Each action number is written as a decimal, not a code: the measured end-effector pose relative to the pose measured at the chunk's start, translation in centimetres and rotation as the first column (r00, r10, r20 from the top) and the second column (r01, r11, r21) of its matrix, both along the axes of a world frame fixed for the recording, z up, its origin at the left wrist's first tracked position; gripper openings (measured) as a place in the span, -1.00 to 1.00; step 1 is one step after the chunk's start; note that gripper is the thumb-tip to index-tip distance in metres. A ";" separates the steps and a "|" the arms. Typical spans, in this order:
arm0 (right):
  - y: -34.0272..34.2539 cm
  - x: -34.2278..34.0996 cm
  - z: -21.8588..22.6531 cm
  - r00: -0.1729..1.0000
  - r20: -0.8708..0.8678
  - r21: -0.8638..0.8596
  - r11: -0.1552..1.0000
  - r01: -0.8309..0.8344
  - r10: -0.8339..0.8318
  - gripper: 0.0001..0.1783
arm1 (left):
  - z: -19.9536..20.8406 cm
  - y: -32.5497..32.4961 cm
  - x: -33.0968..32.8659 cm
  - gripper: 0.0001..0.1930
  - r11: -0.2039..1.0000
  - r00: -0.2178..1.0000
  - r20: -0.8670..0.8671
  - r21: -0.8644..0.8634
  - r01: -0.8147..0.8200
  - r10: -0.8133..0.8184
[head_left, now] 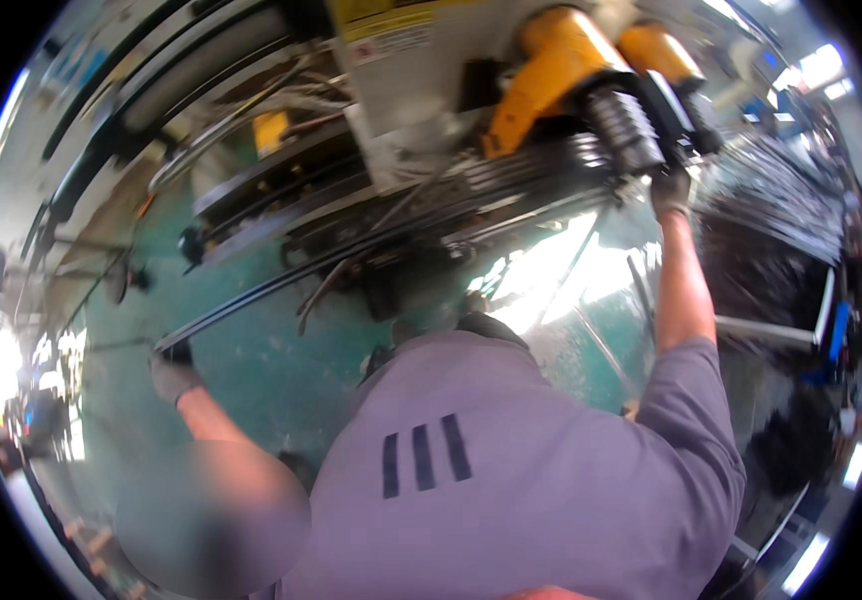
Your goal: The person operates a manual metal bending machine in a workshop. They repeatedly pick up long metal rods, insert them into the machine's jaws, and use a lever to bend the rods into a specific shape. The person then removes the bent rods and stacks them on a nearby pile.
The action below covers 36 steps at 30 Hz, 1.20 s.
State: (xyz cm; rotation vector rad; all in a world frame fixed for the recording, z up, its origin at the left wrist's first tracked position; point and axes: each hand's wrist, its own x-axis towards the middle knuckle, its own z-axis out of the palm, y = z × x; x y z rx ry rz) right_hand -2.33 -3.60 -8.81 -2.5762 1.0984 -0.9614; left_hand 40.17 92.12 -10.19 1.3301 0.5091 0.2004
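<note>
A long, thin dark metal bar slants across the view, from the lower left up toward the machine at the upper right. Around its left end is my gloved left hand, closed, the arm stretched far out. My gloved right hand is raised beside the machine's dark head, close to where the bar's far end runs in. Its fingers look closed, but blur and the machine parts hide what they grip. Above that hand sit a ribbed metal cylinder and a yellow-orange motor housing.
The machine's pale cabinet stands ahead, with a dark rail bed to its left. On the right, a stack wrapped in clear film stands near my right arm. Below the bar is green floor, with bright light patches.
</note>
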 end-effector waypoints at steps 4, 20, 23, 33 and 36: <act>5.5 2.1 4.1 0.997 -0.008 -0.050 0.996 0.075 -0.076 -0.65 | 2.9 -2.1 -2.1 -0.63 0.995 0.995 -0.008 -0.001 -0.102 0.102; 8.1 3.1 6.2 0.993 0.122 -0.111 0.994 0.007 0.006 -0.72 | 1.5 1.4 -1.0 -0.55 0.994 0.998 0.026 -0.092 -0.057 0.059; 7.7 2.8 5.8 0.994 0.108 -0.119 0.993 -0.001 0.014 -0.74 | 2.2 0.5 -0.9 -0.53 0.992 0.994 0.026 -0.075 -0.105 0.107; 8.5 3.4 7.0 0.999 0.046 -0.099 0.995 -0.024 0.028 -0.71 | -2.5 5.4 0.6 -0.63 0.820 0.980 0.169 0.572 -0.009 -0.107; 7.4 2.6 5.8 0.997 0.071 -0.113 0.994 -0.009 0.017 -0.69 | -2.8 6.4 1.7 -0.66 0.822 0.948 0.204 0.563 0.089 -0.243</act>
